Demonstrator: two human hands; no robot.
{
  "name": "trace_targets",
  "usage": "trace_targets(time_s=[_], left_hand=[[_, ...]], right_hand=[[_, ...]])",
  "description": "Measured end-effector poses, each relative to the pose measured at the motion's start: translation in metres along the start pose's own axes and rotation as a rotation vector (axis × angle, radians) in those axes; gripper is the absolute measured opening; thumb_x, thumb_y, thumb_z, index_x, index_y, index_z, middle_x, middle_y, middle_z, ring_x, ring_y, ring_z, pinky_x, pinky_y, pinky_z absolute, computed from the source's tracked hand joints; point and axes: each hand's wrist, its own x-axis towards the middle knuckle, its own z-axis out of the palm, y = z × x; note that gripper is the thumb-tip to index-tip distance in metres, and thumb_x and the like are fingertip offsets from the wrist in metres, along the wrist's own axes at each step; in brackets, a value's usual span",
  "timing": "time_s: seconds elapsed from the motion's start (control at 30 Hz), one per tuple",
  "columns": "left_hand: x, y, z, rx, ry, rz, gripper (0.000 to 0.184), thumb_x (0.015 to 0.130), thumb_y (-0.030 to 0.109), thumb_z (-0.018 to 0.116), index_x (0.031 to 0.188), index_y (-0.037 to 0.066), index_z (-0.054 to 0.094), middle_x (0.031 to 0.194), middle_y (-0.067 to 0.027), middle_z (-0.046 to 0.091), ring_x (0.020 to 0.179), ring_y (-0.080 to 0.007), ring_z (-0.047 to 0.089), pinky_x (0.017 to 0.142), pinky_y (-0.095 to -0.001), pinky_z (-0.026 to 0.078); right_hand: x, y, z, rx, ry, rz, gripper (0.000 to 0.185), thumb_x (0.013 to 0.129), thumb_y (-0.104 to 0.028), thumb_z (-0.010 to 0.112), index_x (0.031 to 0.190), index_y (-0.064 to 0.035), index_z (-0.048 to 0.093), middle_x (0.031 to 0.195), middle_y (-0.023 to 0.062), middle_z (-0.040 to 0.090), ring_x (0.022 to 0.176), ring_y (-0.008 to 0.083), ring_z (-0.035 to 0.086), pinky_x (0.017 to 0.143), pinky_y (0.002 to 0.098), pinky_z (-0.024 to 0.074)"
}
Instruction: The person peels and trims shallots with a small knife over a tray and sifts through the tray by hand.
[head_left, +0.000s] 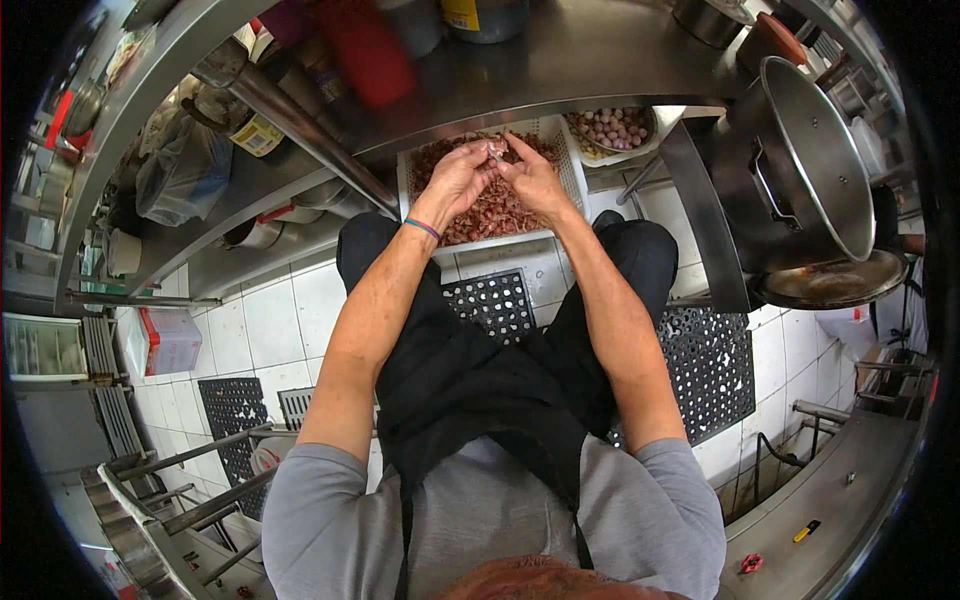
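My left hand (458,180) and my right hand (534,182) meet above a white plastic crate (490,244). Their fingertips are closed together around a small shallot (495,150), partly covered by the fingers, with pale, papery skin showing. Whether a blade is also in the fingers cannot be made out. Under the hands, the crate holds many reddish unpeeled shallots (490,218) and loose skins. To its right, a container holds smooth, pinkish-white peeled shallots (612,128). A thin coloured band circles my left wrist.
A steel counter (560,65) overhangs the crate's far side. At the right stands a large steel pot (810,165), with a round lid (835,278) below it. Black perforated mats (705,375) lie on white floor tiles. A red and white box (168,340) sits at left.
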Motion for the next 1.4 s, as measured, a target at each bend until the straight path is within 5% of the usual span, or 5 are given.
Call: trace_targets(time_s=[0.37,0.57,0.77,0.97,1.4], left_hand=[[-0.003,0.002,0.004,0.01,-0.087,-0.06,0.02,0.1,0.01,0.045,0.115,-0.001,0.052,0.102,-0.0074,0.061,0.084,-0.0149,0.058,0.081,-0.0317,0.053],[0.008,-0.002,-0.01,-0.014,0.007,-0.034,0.02,0.1,0.009,0.045,0.115,-0.001,0.052,0.101,-0.0082,0.06,0.083,-0.0158,0.058,0.081,-0.0323,0.054],[0.013,-0.005,-0.016,-0.041,0.072,-0.046,0.019,0.1,0.009,0.044,0.113,-0.001,0.052,0.098,-0.0088,0.059,0.084,-0.0181,0.058,0.08,-0.0324,0.054],[0.013,-0.007,-0.019,-0.088,0.085,-0.033,0.02,0.1,0.01,0.044,0.114,-0.002,0.052,0.098,-0.01,0.059,0.084,-0.0188,0.058,0.078,-0.0314,0.054],[-0.004,-0.001,0.011,-0.056,-0.047,-0.072,0.019,0.099,0.007,0.044,0.111,-0.004,0.054,0.098,-0.0099,0.06,0.088,-0.0192,0.06,0.081,-0.0312,0.053]], right_hand=[[0.024,0.04,-0.004,-0.189,0.344,-0.089,0.041,0.091,-0.015,0.058,0.128,0.0009,0.053,0.109,0.0205,0.066,0.104,0.0319,0.063,0.09,0.0363,0.047],[0.013,0.02,-0.004,-0.273,0.314,0.043,0.027,0.09,-0.014,0.06,0.113,0.0002,0.058,0.093,0.021,0.065,0.093,0.0363,0.063,0.081,0.0435,0.0471],[0.004,0.008,0.002,-0.119,0.149,-0.029,0.041,0.091,-0.01,0.058,0.131,-0.0079,0.053,0.079,0.0045,0.06,0.069,0.0107,0.052,0.061,0.0278,0.0448],[0.002,0.005,0.009,-0.028,0.057,-0.027,0.046,0.092,-0.009,0.057,0.137,-0.0062,0.048,0.073,0.0042,0.059,0.063,0.0107,0.05,0.061,0.0279,0.0436],[0.015,0.026,0.002,0.161,0.096,-0.045,0.038,0.093,-0.01,0.056,0.13,-0.0029,0.056,0.113,0.0139,0.067,0.1,0.0158,0.061,0.088,0.0268,0.0461]])
